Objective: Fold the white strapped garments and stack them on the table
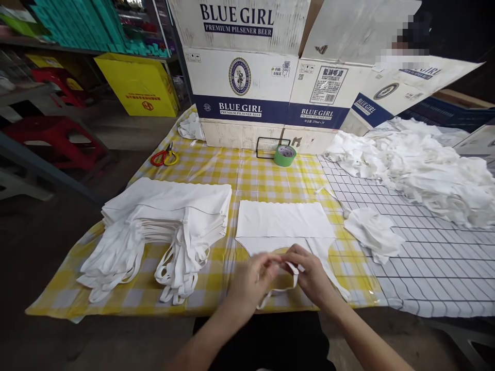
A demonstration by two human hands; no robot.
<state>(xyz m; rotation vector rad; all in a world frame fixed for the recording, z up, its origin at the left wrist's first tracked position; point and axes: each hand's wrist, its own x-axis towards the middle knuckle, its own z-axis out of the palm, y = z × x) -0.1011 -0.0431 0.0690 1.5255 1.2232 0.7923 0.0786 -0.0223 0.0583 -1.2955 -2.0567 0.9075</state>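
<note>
At the near edge of the table (116, 304), a person's left hand (253, 278) and right hand (311, 275) meet over a white garment (284, 221) spread flat on the yellow checked cloth (247, 175). The fingers of both hands are pinched shut on one of its thin white straps (288, 286), which loops down between them toward the table's front edge. The garment lies straight ahead of the hands, its broad panel pointing away from the person. To its left sits a neat stack of folded white garments (166, 216), straps trailing toward the near edge. To the right, on a white grid-patterned cloth (436, 268), lies a small crumpled white piece (373, 232), and beyond it a large loose heap of white garments (429, 170). Farther back are red-and-yellow-handled scissors (165, 157) and a roll of green tape (285, 155), set just before an open cardboard carton (266, 77) printed "BLUE GIRL Premium Pilsener Beer". Red stools (54, 136) stand off to the left.
</note>
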